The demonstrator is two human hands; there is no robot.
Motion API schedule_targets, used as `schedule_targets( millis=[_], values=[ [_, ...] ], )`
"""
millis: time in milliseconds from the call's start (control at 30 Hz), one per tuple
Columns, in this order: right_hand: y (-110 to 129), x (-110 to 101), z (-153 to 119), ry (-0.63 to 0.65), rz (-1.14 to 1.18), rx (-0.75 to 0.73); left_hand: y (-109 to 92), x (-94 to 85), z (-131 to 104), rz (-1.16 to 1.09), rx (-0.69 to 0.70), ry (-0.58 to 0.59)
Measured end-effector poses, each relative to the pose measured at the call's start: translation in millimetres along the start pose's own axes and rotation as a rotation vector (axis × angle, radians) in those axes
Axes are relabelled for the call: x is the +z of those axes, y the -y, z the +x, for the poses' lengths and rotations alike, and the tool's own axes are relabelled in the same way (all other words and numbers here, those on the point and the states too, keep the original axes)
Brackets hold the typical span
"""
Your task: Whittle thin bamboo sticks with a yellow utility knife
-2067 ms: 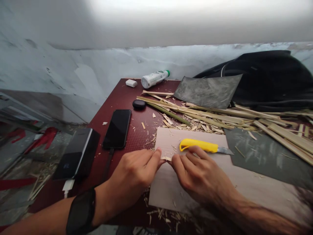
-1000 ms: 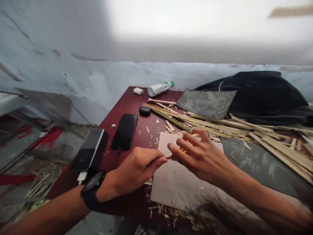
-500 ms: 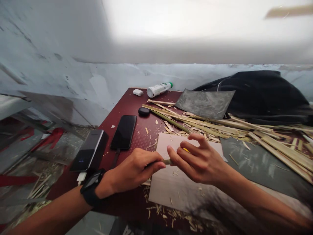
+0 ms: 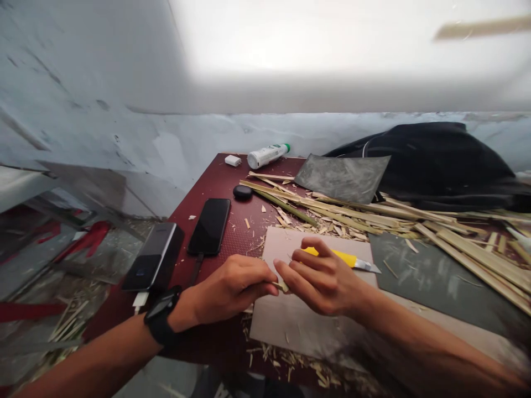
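Wood strip [image 4: 282, 287] pinched by fingers [image 4: 264, 273] of left hand [image 4: 232, 288], right hand [image 4: 324, 282]; right partly hides yellow knife [image 4: 345, 257].

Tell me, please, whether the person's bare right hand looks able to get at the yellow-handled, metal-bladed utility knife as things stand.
Probably yes: the right hand is in front of the yellow-handled knife and nothing visible blocks the way, though that hand seems occupied with a small pale wooden strip.
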State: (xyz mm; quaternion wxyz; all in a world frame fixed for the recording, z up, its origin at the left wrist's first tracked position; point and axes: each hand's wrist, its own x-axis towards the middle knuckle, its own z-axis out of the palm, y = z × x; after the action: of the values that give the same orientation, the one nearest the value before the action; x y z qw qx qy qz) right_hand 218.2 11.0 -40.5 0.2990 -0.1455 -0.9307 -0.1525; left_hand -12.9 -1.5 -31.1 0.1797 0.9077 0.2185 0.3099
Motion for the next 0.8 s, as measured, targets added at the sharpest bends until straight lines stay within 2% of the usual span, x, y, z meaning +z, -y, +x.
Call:
schedule_targets(
  millis=[100, 267, 367, 500, 633, 700, 800],
  values=[
    [-4, -6, 1, 0.118, -0.06, 0.016, 1, -4.6, 0, 0.182, 0.032, 0.031],
    [-5, -20, 8, 0.315, 0.004, 0.061, -6, -11.4, -1, 0.629, 0.213, 0.031],
    [-1, -25, 11, 0.367, 0.047, 0.117, -10, -10.4, -2, 0.707, 0.222, 0.006],
    [-2, -28, 8, 0.429, 0.142, 0.178, -6, -5.6, -5, 0.614, 0.201, 0.001],
    [-7, -29, 4, 0.471, 0.313, 0.21, 2, -0.3, -7, 0.437, 0.088, -0.028],
    [-9, -28, 2, 0.448, 0.374, 0.219, 4, 2.1, -6, 0.336, 0.027, -0.047],
    [-10, -23, -3, 0.387, 0.439, 0.233, 0, 3.9, -2, 0.102, -0.098, 0.007]
  ],
)
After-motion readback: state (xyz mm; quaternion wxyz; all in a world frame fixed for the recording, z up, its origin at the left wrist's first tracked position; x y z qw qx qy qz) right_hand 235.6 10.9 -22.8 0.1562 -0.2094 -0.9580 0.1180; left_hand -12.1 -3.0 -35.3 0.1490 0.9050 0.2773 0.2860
